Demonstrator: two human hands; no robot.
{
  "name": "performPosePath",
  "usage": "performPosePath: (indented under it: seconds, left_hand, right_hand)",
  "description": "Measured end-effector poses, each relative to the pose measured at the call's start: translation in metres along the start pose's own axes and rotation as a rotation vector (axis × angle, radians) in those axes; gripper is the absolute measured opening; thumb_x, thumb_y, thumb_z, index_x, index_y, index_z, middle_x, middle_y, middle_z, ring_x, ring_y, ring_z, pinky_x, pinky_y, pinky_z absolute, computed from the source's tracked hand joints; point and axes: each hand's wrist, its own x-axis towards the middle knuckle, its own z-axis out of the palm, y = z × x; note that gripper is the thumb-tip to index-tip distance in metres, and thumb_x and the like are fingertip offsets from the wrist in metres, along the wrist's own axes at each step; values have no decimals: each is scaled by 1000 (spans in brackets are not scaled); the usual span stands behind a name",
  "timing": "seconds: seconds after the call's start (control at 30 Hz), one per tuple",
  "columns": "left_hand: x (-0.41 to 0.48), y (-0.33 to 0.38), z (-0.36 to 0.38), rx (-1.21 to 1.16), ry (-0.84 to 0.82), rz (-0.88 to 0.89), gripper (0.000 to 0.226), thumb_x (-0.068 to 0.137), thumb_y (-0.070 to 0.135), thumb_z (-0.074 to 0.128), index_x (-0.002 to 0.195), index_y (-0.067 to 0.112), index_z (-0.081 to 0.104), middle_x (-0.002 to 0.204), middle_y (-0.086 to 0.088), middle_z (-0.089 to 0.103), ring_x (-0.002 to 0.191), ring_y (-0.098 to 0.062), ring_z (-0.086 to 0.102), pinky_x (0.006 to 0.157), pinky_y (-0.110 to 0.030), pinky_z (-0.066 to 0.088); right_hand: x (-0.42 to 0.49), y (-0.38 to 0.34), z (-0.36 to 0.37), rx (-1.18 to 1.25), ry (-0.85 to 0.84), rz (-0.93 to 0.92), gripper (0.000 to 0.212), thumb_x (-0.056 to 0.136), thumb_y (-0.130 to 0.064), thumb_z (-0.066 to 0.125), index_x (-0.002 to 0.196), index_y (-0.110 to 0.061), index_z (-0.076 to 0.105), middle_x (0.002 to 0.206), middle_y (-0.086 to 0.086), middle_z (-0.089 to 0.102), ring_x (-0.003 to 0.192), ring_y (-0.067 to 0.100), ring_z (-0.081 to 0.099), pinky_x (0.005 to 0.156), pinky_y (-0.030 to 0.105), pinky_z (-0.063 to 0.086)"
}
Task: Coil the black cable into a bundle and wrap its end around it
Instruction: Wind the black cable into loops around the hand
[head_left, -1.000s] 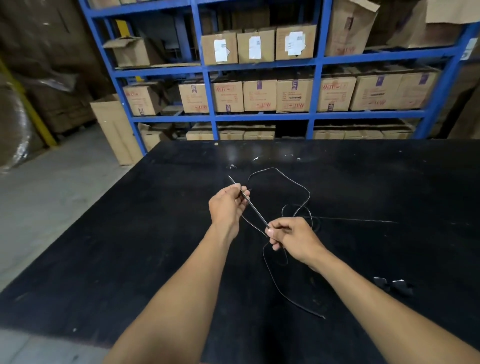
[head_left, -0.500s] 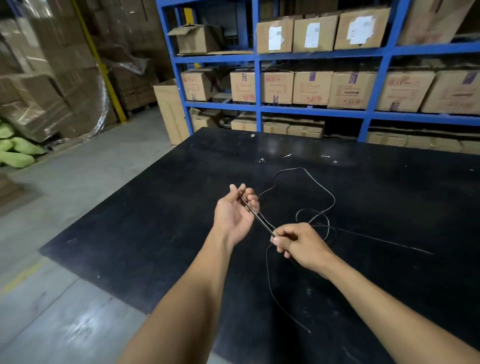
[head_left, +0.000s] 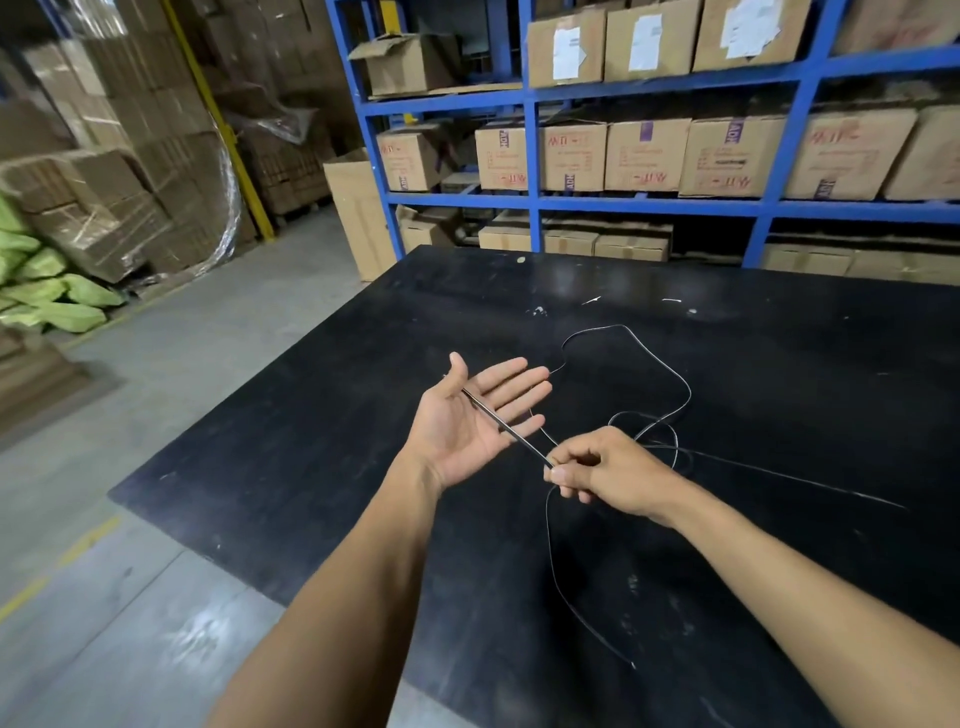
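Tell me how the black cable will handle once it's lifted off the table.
Probably floppy: the black cable lies in loose, crossing loops on the table. Likely light: the right hand merely pinches it. Its loops may snag.

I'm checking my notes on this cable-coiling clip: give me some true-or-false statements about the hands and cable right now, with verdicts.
1. The left hand lies open, palm up, with the black cable across it. True.
2. The right hand rests flat on the table. False: it pinches the cable above the table.
3. The cable is already coiled into a tight bundle. False: it lies in loose loops.
4. Cardboard boxes sit on the blue shelves behind the table. True.
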Motion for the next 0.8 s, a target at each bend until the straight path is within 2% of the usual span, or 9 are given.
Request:
performPosePath:
  seconds: [0.23, 0.37, 0.43, 0.53, 0.6, 0.7, 0.8]
  left_hand:
    - [10, 9, -7, 0, 14, -23, 76, 92, 72, 27, 142, 21, 51, 144, -21, 53, 134, -36, 49, 114, -58, 29]
    - [12, 16, -14, 20, 5, -68, 83, 93, 73, 16, 144, 15, 48, 144, -25, 51, 133, -40, 49, 114, -58, 28]
    - [11, 19, -17, 18, -21, -97, 87, 92, 73, 13, 145, 12, 46, 142, -31, 49, 133, -45, 47, 115, -57, 27]
    - [10, 22, -21, -4, -83, -127, 90, 91, 75, 12, 147, 12, 42, 142, -38, 44, 133, -50, 44, 115, -56, 28]
    - [9, 24, -20, -28, -117, -140, 90, 91, 75, 11, 149, 13, 39, 143, -39, 42, 133, -50, 44, 115, -56, 28]
    - [8, 24, -18, -29, -134, -143, 85, 91, 74, 8, 151, 21, 37, 145, -35, 42, 136, -46, 43, 114, -55, 29]
    - [6, 23, -17, -36, -144, -128, 75, 92, 73, 9, 150, 34, 37, 151, -27, 40, 141, -40, 37, 114, -56, 27]
  right_hand:
    - [14, 2, 2, 25, -38, 22, 13, 91, -13, 67, 81, -9, 74, 65, -3, 67, 65, 13, 57, 67, 29, 48]
    - [19, -1, 5, 31, -17, 33, 17, 92, -15, 68, 77, -7, 72, 66, -2, 67, 60, 11, 54, 67, 27, 48]
    - [21, -2, 7, 36, 9, 36, 19, 92, -16, 68, 74, -10, 70, 69, 5, 68, 60, 10, 54, 68, 27, 47]
    - [22, -1, 9, 28, 23, 34, 29, 93, -16, 67, 64, -19, 68, 87, 19, 74, 59, 8, 56, 69, 25, 50]
    - [23, 1, 10, 28, 12, 52, 26, 93, -16, 66, 69, -17, 72, 84, 17, 74, 63, 9, 59, 73, 26, 52]
    - [25, 5, 13, 55, -18, 76, 19, 95, -14, 65, 86, 0, 74, 70, 5, 68, 67, 13, 61, 73, 24, 53]
    - [25, 3, 19, 53, -51, 84, 19, 95, -14, 65, 80, -6, 74, 67, 2, 66, 71, 12, 62, 72, 16, 52]
